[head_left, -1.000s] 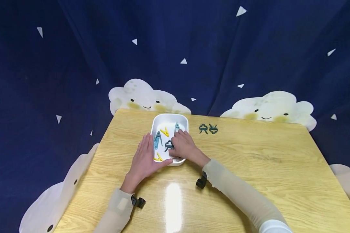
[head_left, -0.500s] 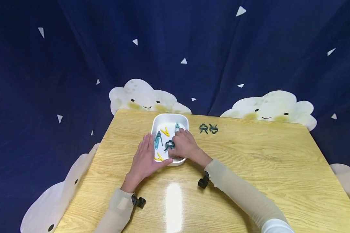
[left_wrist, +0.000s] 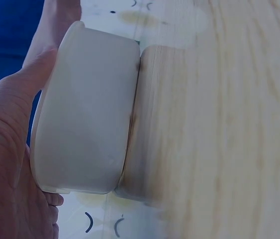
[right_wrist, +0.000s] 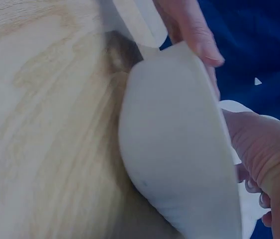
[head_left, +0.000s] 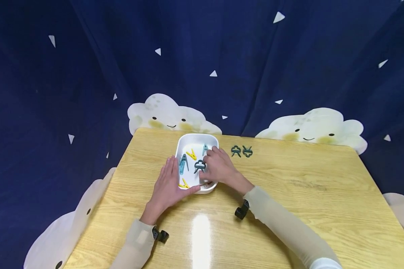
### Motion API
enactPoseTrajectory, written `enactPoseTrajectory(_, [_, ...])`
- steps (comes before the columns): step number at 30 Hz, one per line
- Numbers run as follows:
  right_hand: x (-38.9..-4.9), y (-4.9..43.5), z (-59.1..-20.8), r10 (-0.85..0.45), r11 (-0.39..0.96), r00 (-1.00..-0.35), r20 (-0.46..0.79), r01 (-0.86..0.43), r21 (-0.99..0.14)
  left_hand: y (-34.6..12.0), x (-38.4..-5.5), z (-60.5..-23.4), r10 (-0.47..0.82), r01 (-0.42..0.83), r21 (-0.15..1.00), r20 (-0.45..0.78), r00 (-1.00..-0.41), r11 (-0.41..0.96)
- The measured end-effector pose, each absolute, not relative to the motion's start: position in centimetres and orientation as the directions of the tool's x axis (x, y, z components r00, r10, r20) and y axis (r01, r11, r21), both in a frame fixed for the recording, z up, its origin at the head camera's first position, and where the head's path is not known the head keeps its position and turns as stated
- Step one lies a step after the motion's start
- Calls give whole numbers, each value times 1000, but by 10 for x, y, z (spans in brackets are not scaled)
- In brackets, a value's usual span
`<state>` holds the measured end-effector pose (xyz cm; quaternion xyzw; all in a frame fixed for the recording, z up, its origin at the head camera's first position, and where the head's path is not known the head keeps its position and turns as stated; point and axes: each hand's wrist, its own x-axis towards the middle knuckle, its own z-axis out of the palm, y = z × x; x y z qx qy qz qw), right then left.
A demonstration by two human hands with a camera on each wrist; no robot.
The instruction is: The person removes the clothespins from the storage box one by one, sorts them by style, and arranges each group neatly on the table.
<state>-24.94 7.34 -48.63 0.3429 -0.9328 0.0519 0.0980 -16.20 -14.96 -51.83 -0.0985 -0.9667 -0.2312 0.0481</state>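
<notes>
A white plastic tray [head_left: 180, 144] holds clips. My left hand [head_left: 168, 183] rests along its left wall with straight fingers, thumb stretched over the near rim. My right hand [head_left: 219, 166] reaches in over the right wall, fingers curled, pinching a dark green cloud-shaped clip [head_left: 200, 161] between thumb and forefinger. Two yellow clips lie inside, one farther back [head_left: 192, 154] and one near the front [head_left: 184, 184]. Teal clips [head_left: 183, 160] lie by the left wall, and a light blue clip [head_left: 205, 148] at the back right. A brownish piece [head_left: 206, 185] shows partly under my right hand.
Two dark green clips, one upright [head_left: 236, 151] and one turned over [head_left: 247, 151], lie on the wooden table [head_left: 306, 209] right of the tray. A dark blue curtain [head_left: 188, 45] with clouds and triangles hangs behind the table.
My right hand has shifted slightly right, and the dark green clip has moved right and a little back within the tray. The left hand stays against the tray.
</notes>
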Motion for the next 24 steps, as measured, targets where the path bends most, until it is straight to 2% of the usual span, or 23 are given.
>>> enactPoseTrajectory(6, [-249, 89, -475, -638, 743, -734, 233, -666, -66, -150, -160, -518, 158, 200, 448, 129, -979, 871])
enactPoseTrajectory(13, [-257, 109, -463, -642, 719, -703, 305, -690, -77, -151, -163, -520, 150, 191, 451, 125, -981, 872])
enactPoseTrajectory(24, [-264, 153, -456, -598, 721, -703, 386, -682, -125, -150, -164, -521, 150, 192, 442, 127, -980, 876])
